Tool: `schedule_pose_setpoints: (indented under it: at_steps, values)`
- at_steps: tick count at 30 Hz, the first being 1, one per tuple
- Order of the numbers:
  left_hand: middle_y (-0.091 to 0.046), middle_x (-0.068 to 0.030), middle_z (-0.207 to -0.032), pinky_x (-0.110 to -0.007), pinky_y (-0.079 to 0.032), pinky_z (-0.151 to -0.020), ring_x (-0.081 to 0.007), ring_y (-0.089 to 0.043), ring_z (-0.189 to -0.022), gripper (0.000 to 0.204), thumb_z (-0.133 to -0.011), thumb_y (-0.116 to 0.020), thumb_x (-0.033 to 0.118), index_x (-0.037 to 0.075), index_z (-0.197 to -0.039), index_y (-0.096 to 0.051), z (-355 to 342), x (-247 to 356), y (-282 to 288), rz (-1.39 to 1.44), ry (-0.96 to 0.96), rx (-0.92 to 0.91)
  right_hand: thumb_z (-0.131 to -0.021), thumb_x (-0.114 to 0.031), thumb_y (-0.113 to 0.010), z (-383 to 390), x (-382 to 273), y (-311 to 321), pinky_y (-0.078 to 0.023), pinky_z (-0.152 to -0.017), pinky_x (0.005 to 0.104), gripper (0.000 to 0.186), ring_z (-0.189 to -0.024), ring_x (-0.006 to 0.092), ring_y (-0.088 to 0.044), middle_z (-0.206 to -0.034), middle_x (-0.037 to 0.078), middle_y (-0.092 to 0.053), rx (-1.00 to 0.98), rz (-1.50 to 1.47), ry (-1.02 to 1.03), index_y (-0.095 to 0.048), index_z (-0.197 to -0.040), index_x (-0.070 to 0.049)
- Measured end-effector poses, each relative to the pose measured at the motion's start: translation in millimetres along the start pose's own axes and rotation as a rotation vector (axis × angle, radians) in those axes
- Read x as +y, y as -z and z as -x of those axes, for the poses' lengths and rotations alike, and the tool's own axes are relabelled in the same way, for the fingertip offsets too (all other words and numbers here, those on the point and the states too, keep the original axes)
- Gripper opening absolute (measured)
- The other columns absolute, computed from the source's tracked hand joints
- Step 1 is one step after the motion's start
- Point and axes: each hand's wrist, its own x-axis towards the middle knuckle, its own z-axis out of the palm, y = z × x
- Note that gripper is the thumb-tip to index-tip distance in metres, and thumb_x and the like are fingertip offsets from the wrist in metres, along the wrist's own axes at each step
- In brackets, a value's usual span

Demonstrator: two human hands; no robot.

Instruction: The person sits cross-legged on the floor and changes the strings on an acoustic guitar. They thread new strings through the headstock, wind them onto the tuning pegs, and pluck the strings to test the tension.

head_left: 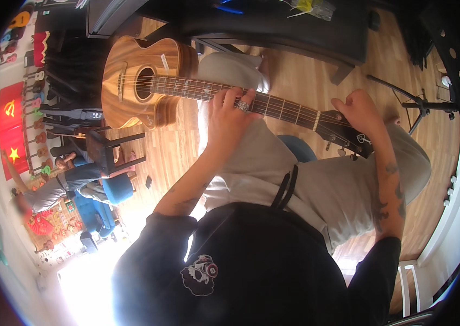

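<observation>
An acoustic guitar (132, 103) with a striped brown wooden body lies across in front of me, its body at left and its dark headstock (349, 136) at right. My left hand (230, 111), with a wide ring on one finger, is closed over the neck, its bent fingers on the strings. My right hand (357, 111) is curled at the upper edge of the headstock, thumb bent; whatever its fingers grip is hidden. Several metal tuning pegs (341, 153) show along the headstock's lower edge. My legs in grey pants (322, 190) are under the neck.
A black bench (273, 32) stands beyond the guitar, with a crumpled clear-and-yellow plastic wrapper (316, 8) on it. A black tripod stand (420, 103) is at right. Far left are a dark chair (102, 152), a person (51, 193), a red flag (13, 130) and hanging guitars.
</observation>
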Motion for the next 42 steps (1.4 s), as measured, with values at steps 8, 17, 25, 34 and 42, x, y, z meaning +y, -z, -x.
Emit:
schedule_pose_setpoints:
  at_steps: [8, 17, 25, 34, 42]
  values:
    - [-0.057, -0.0058, -0.123, -0.046, -0.046, -0.102, -0.0308, -0.051, -0.118, 0.06, -0.076, -0.082, 0.032, 0.016, -0.131, -0.068, 2.7, 0.9, 2.0, -0.03, 0.01, -0.007, -0.092, -0.036, -0.063, -1.7, -2.9, -3.6, -0.05, -0.072, 0.0471, 0.05, -0.07, 0.0396, -0.064, -0.074, 0.027, -0.061, -0.068, 0.057, 0.037, -0.06, -0.071, 0.009]
    - [-0.058, -0.0066, -0.121, -0.046, -0.047, -0.099, -0.031, -0.053, -0.116, 0.06, -0.075, -0.083, 0.029, 0.014, -0.13, -0.068, 1.9, 6.0, 4.5, -0.046, -0.025, 0.024, -0.091, -0.035, -0.058, 8.2, -24.3, -7.3, -0.052, -0.083, 0.0489, 0.041, -0.08, 0.0394, -0.07, -0.084, 0.022, -0.072, 0.096, 0.554, 0.156, -0.07, -0.081, 0.003]
    - [-0.06, -0.009, -0.12, -0.048, -0.046, -0.098, -0.0335, -0.055, -0.112, 0.061, -0.073, -0.085, 0.022, 0.013, -0.131, -0.067, 0.5, 6.7, -1.6, -0.053, -0.039, 0.052, -0.089, -0.035, -0.062, -0.6, -35.2, 9.1, -0.053, -0.081, 0.0487, 0.039, -0.084, 0.0383, -0.071, -0.084, 0.019, -0.073, -0.105, 0.432, 0.026, -0.072, -0.08, 0.001]
    - [-0.059, -0.0102, -0.125, -0.049, -0.046, -0.099, -0.0359, -0.054, -0.115, 0.06, -0.077, -0.083, 0.025, 0.013, -0.133, -0.065, 2.5, 2.9, -5.8, -0.076, -0.057, 0.032, -0.097, -0.032, -0.06, -12.6, -0.8, 25.8, -0.053, -0.078, 0.04, 0.034, -0.084, 0.0332, -0.07, -0.094, 0.018, -0.073, -0.373, 0.137, 0.277, -0.075, -0.097, -0.001]
    - [-0.059, -0.0113, -0.125, -0.048, -0.046, -0.099, -0.0344, -0.055, -0.115, 0.065, -0.073, -0.085, 0.024, 0.013, -0.134, -0.065, 3.7, 2.1, -1.6, -0.051, -0.062, -0.009, -0.098, -0.02, -0.062, -42.5, 24.3, 38.9, -0.05, -0.073, 0.0314, 0.02, -0.083, 0.013, -0.061, -0.086, 0.002, -0.069, -0.727, -0.198, 0.458, -0.072, -0.103, -0.004]
